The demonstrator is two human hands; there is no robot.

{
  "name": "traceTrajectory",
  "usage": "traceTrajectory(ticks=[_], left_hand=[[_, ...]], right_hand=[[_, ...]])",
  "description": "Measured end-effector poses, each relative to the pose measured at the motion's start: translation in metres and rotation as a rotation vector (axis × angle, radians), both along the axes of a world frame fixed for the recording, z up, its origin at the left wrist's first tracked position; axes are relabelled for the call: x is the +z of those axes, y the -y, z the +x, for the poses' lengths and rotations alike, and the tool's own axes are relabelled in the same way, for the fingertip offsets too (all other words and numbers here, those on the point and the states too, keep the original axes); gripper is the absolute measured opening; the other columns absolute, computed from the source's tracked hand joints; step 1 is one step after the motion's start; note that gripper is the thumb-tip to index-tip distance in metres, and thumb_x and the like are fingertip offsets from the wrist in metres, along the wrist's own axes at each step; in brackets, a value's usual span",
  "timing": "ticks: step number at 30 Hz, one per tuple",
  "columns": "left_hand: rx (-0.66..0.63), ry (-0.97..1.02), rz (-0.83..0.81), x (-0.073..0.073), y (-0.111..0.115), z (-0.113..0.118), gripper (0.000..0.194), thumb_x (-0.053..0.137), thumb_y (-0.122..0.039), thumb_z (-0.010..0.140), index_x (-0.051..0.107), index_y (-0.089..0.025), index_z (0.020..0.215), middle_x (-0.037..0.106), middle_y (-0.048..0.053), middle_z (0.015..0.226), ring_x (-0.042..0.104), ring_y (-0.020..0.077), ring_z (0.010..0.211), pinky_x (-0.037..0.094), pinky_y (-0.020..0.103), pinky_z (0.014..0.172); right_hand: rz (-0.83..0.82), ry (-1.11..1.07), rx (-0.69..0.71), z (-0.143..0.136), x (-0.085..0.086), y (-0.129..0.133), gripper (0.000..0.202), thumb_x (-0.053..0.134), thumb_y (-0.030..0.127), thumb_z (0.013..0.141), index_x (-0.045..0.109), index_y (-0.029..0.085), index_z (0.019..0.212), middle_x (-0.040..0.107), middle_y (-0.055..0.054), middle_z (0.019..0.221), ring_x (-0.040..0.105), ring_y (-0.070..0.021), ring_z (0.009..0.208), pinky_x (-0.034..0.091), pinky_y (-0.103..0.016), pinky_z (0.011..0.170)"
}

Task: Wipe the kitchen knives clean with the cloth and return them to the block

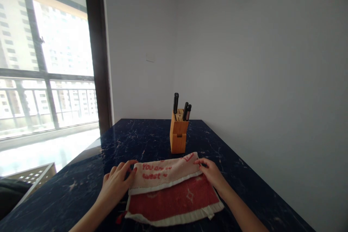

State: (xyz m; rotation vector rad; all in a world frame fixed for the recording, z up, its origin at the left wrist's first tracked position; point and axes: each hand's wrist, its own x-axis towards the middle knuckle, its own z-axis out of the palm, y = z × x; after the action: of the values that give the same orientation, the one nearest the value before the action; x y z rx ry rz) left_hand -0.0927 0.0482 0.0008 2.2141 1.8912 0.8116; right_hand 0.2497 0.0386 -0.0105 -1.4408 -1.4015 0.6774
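Towel [171, 199] on bench [141, 137], near side of knife block [178, 130]. One fold made: far part turned over, pale lettered face up (near red stretch left uncovered). Left hand [118, 177], right hand [212, 174]: fingers closed, pinching far corners.

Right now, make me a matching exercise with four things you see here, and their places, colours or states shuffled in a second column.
1. Left hand
2. Towel
3. Knife block
4. Table

A. Dark blue with pale veins
B. Standing, light brown
C. At a cloth's upper left corner
D. Partly folded, red and cream

Pairs: 1-C, 2-D, 3-B, 4-A
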Motion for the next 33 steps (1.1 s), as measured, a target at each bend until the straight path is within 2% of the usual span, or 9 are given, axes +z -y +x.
traceTrajectory(ticks=[7, 12, 17, 21, 24, 27, 33], left_hand=[[0.013, 0.083, -0.078, -0.006, -0.005, 0.001, 0.034, 0.035, -0.042, 0.082, 0.058, -0.036, 0.106, 0.065, -0.003, 0.099, 0.052, 0.0222, 0.095, 0.034, 0.041, 0.085], [0.051, 0.163, -0.134, -0.013, -0.013, -0.001, 0.036, 0.036, -0.040, 0.080, 0.060, -0.034, 0.105, 0.066, -0.005, 0.100, 0.053, 0.0211, 0.097, 0.034, 0.038, 0.090], [0.051, 0.157, -0.136, -0.019, -0.014, 0.001, 0.036, 0.038, -0.040, 0.078, 0.062, -0.031, 0.103, 0.065, -0.004, 0.105, 0.051, 0.0230, 0.101, 0.034, 0.039, 0.092], [0.069, 0.135, -0.117, -0.019, -0.009, 0.006, 0.035, 0.037, -0.039, 0.079, 0.062, -0.031, 0.101, 0.064, -0.004, 0.107, 0.050, 0.0238, 0.104, 0.031, 0.042, 0.094], [0.077, 0.104, -0.109, -0.017, -0.006, 0.010, 0.035, 0.036, -0.036, 0.079, 0.063, -0.031, 0.101, 0.064, -0.003, 0.108, 0.049, 0.0235, 0.105, 0.029, 0.042, 0.094], [0.065, 0.098, -0.119, -0.015, -0.005, 0.012, 0.035, 0.036, -0.036, 0.079, 0.063, -0.030, 0.101, 0.064, -0.003, 0.107, 0.049, 0.0232, 0.104, 0.030, 0.041, 0.093], [0.018, 0.146, -0.140, -0.016, -0.005, 0.015, 0.034, 0.037, -0.040, 0.078, 0.063, -0.031, 0.099, 0.063, -0.004, 0.107, 0.048, 0.0243, 0.105, 0.028, 0.042, 0.095]], right_hand=[[-0.093, -0.037, 0.039, -0.005, 0.001, 0.003, 0.038, 0.039, 0.015, 0.057, 0.068, 0.016, 0.081, 0.067, -0.003, 0.086, 0.059, -0.0192, 0.083, 0.042, -0.028, 0.075], [-0.095, -0.015, 0.059, -0.002, 0.003, 0.001, 0.040, 0.040, 0.015, 0.056, 0.069, 0.014, 0.083, 0.066, -0.007, 0.095, 0.057, -0.0217, 0.095, 0.038, -0.032, 0.088], [-0.076, 0.039, 0.237, -0.005, 0.008, -0.001, 0.042, 0.039, 0.011, 0.054, 0.070, 0.018, 0.082, 0.062, -0.003, 0.108, 0.054, -0.0214, 0.102, 0.038, -0.030, 0.089], [-0.077, 0.076, 0.231, -0.004, 0.003, -0.006, 0.051, 0.041, 0.010, 0.053, 0.066, 0.016, 0.096, 0.059, -0.006, 0.112, 0.049, -0.0235, 0.108, 0.033, -0.035, 0.095], [-0.059, 0.082, 0.235, 0.000, -0.004, -0.010, 0.056, 0.046, 0.011, 0.056, 0.059, 0.019, 0.109, 0.055, -0.005, 0.118, 0.045, -0.0220, 0.113, 0.030, -0.035, 0.097], [-0.004, 0.065, 0.258, 0.002, -0.009, -0.014, 0.054, 0.053, 0.014, 0.058, 0.058, 0.023, 0.110, 0.050, -0.003, 0.123, 0.040, -0.0212, 0.117, 0.026, -0.035, 0.100], [0.017, -0.009, 0.299, 0.008, -0.009, -0.019, 0.037, 0.054, 0.022, 0.065, 0.064, 0.023, 0.100, 0.056, -0.004, 0.117, 0.047, -0.0223, 0.111, 0.032, -0.037, 0.095]])
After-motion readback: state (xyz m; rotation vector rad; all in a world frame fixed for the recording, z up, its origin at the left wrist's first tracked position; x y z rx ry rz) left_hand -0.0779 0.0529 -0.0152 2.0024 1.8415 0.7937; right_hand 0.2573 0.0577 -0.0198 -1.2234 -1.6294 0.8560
